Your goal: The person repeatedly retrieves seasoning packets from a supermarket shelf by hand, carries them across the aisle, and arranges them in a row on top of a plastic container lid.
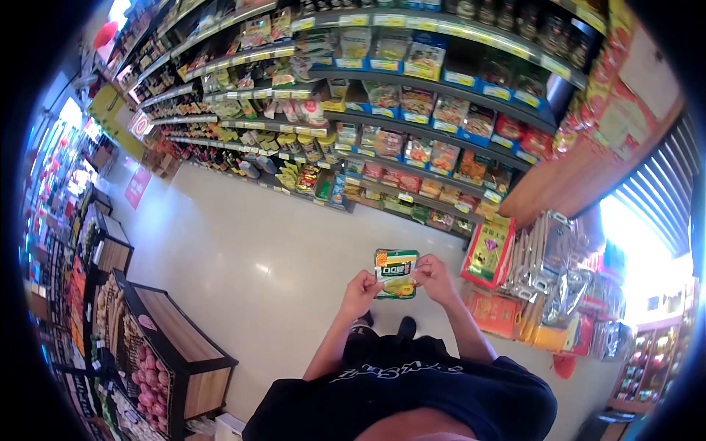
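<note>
A green and yellow food packet (397,275) with white lettering and an orange patch at its top left is held up in front of my body, its printed face toward me. My left hand (361,294) pinches its left edge with thumb and fingers. On the opposite edge, my right hand (435,278) grips the packet the same way. Both hands are above the pale floor, well apart from the shelves.
Ahead stand long shelves (441,136) of packets with yellow price tags. To the right, a red and green bag (488,251) hangs among many shiny packages (548,257) beside a wooden post (559,180). On the left is a wood-sided produce stand (206,393) with onions (151,389).
</note>
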`<action>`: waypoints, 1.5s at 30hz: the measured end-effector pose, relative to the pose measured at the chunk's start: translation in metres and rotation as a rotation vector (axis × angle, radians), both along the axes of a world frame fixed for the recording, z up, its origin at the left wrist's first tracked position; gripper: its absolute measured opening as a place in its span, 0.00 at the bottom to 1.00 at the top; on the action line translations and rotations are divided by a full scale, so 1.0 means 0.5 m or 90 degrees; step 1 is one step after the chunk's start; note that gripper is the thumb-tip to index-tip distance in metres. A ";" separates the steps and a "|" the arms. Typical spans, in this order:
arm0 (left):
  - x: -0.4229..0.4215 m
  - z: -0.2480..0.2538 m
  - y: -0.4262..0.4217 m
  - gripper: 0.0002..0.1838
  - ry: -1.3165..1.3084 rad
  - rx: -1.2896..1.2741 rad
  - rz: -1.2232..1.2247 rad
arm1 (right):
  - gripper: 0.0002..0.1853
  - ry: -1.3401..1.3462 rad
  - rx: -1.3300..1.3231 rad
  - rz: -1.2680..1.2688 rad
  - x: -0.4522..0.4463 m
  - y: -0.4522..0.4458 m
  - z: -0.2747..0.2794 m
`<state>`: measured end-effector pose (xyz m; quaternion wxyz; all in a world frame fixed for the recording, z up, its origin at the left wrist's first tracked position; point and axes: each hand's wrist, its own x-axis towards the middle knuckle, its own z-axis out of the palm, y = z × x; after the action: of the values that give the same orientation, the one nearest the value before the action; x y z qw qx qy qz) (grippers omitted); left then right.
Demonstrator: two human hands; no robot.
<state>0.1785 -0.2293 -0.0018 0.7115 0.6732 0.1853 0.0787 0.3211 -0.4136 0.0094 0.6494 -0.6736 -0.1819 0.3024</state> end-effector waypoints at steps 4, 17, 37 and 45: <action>0.057 -0.040 0.115 0.11 0.013 0.094 0.052 | 0.09 -0.054 -0.038 0.045 0.080 0.128 -0.028; 0.394 0.090 0.583 0.11 -0.098 0.408 0.130 | 0.11 -0.196 -0.068 -0.044 0.344 0.612 0.074; 0.976 0.029 0.905 0.35 -0.137 0.247 0.218 | 0.09 -0.244 0.200 -0.147 0.843 1.023 -0.023; 1.101 0.022 0.957 0.29 0.072 -0.028 0.281 | 0.12 -0.536 -0.191 -0.104 0.985 1.081 -0.097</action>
<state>0.7292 0.2492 0.0094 0.6801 0.6038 0.3696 0.1904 0.8137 0.1267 -0.0391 0.4361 -0.8366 -0.3305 -0.0271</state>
